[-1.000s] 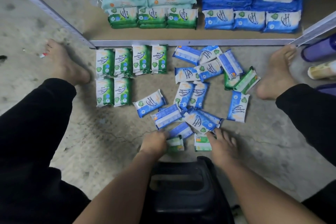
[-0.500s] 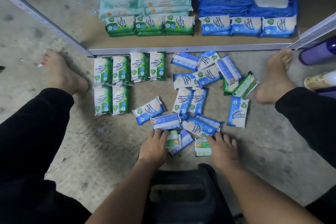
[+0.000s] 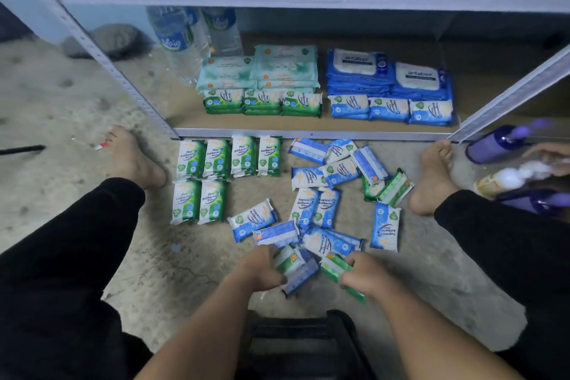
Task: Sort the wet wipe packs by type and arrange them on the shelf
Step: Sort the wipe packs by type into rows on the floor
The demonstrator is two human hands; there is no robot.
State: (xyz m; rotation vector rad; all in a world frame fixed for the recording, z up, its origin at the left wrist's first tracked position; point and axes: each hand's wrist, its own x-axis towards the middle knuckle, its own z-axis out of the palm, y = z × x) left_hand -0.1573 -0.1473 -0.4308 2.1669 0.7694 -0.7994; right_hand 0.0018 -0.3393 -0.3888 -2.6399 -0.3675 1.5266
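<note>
On the concrete floor, several green pine wipe packs (image 3: 212, 180) lie in neat rows at the left. A loose pile of blue fragrance wipe packs (image 3: 327, 194) spreads to their right, with two green packs (image 3: 390, 188) at its right edge. My left hand (image 3: 260, 268) grips a green pack (image 3: 290, 261) that lies over a blue pack (image 3: 300, 279). My right hand (image 3: 362, 274) grips another green pack (image 3: 334, 268). The bottom shelf (image 3: 308, 125) holds green small packs (image 3: 262, 102), blue small packs (image 3: 390, 109), teal large packs (image 3: 271, 69) and blue large packs (image 3: 385, 75).
Water bottles (image 3: 185, 40) stand at the shelf's back left. Purple and cream bottles (image 3: 505, 163) lie on the floor at the right beside another person's hand (image 3: 552, 153). My bare feet flank the packs. A black stool (image 3: 302, 345) sits under me.
Both hands closed on green packs at the near end of the pile and lifted them a little. The camera tilted up, showing more of the shelf.
</note>
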